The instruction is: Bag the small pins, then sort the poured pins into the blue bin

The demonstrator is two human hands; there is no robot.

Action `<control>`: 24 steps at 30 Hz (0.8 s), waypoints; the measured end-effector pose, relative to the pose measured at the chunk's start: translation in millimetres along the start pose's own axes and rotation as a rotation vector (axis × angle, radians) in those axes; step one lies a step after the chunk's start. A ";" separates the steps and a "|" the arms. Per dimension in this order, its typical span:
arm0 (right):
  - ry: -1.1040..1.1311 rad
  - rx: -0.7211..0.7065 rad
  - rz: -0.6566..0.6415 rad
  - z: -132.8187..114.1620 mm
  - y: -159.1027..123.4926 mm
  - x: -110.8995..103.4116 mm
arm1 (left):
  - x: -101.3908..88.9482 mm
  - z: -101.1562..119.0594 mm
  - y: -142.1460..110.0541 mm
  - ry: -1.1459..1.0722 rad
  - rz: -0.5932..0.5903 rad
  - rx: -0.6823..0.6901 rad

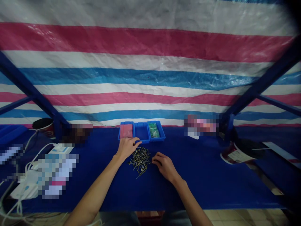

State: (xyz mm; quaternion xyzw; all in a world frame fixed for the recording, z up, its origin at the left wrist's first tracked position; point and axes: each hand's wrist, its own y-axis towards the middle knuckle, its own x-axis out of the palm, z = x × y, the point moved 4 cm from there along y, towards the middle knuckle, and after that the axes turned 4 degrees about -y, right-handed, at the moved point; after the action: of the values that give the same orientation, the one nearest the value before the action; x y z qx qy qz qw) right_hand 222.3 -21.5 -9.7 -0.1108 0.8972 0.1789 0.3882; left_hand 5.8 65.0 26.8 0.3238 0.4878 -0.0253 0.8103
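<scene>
A loose pile of thin metal pieces (140,159), silver and brassy, like long screws or pins, lies on the blue table. My left hand (127,147) hovers over the pile's upper left edge, by the front of the trays, with thumb and fingers apart and nothing visible in them. To the right of the pile is my right hand (164,164), its fingers curled and pinched together. Whether it holds a piece is too small to make out. Behind the pile stand three blue trays: one with a pink packet (126,131), a middle tray (141,140), and one with green packets (154,130).
White cables and a power strip (25,185) lie at the left. A dark red tub (235,153) stands at the right, another tub (44,127) at the far left. Blue frame posts (228,125) rise on both sides before a striped sheet (150,78). Several items are blurred out.
</scene>
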 end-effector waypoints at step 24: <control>0.094 -0.155 0.417 -28.5 69.4 0.8 | -1.1 15.5 -22.2 -0.398 0.046 0.054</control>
State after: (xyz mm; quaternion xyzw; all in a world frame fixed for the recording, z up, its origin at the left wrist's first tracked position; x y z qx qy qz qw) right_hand 179.6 30.2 24.1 0.0396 0.9014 0.3183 0.2908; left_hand 9.3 38.7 21.4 0.3452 0.3099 -0.0834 0.8820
